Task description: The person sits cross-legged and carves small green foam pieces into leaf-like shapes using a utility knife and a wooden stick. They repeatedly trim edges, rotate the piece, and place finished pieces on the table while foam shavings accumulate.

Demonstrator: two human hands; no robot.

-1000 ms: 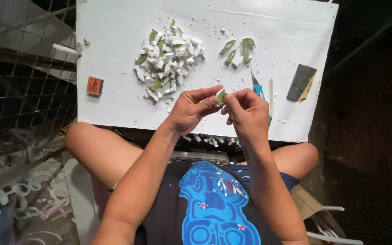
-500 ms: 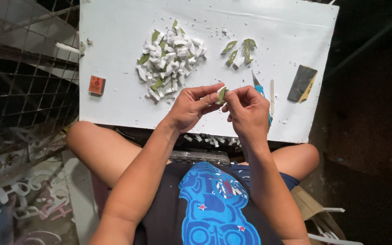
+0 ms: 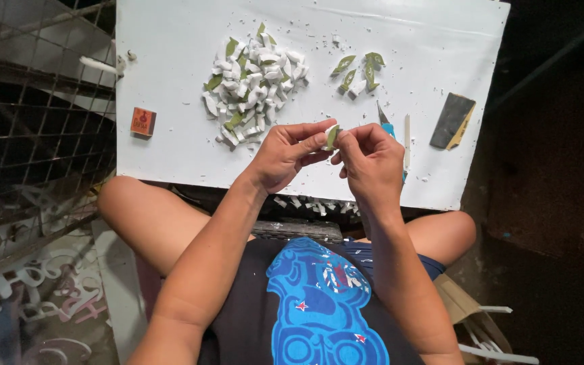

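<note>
My left hand (image 3: 288, 153) and my right hand (image 3: 369, 159) meet over the near edge of a white board (image 3: 170, 142). Between their fingertips they pinch one small leaf-shaped piece (image 3: 332, 136), green on one face and white on the other. A blue-handled craft knife (image 3: 384, 120) lies on the board just behind my right hand. Farther back sits a heap of several white and green pieces (image 3: 251, 84), with a smaller group of green leaf shapes (image 3: 358, 70) to its right.
A small orange box (image 3: 143, 122) lies near the board's left edge. A dark sanding block (image 3: 451, 121) rests at the right, a thin white stick (image 3: 407, 132) beside the knife. White scraps (image 3: 312, 205) litter my lap. Wire mesh (image 3: 28, 101) stands at the left.
Both hands have shifted slightly toward the board while still working the same small piece. The things on the board lie as before.
</note>
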